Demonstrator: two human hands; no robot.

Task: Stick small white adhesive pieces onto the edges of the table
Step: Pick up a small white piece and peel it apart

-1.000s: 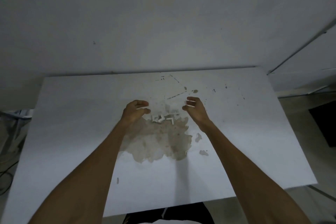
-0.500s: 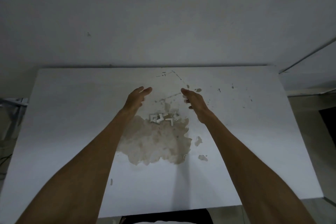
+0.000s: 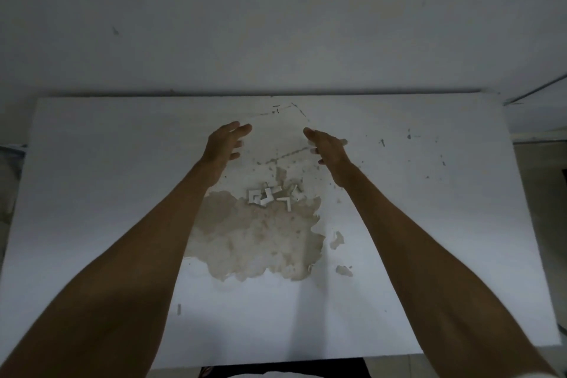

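Both hands, left (image 3: 226, 144) & right (image 3: 329, 147), moved fwd past the adhesive pieces (image 3: 271, 196), fingers spread, holding nothing; none picked up, counter (image 3: 92, 163) edges bare.

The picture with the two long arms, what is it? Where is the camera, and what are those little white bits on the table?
The camera sits on a person's head and looks forward and down, so you see that person's own two arms reaching out from the bottom of the picture. There is no machine here, just bare hands.

The left hand and the right hand are both out over a white table, fingers loosely spread. Neither has a grip on anything.

The little white bits are small adhesive pieces, sticky bent shapes lying in a loose pile near the middle of the table, closer to the person than the hands are. They lie at the top of a big brownish stain where the tabletop looks worn. Behind the table is a plain wall.

The job is to stick those pieces onto the table's edges.
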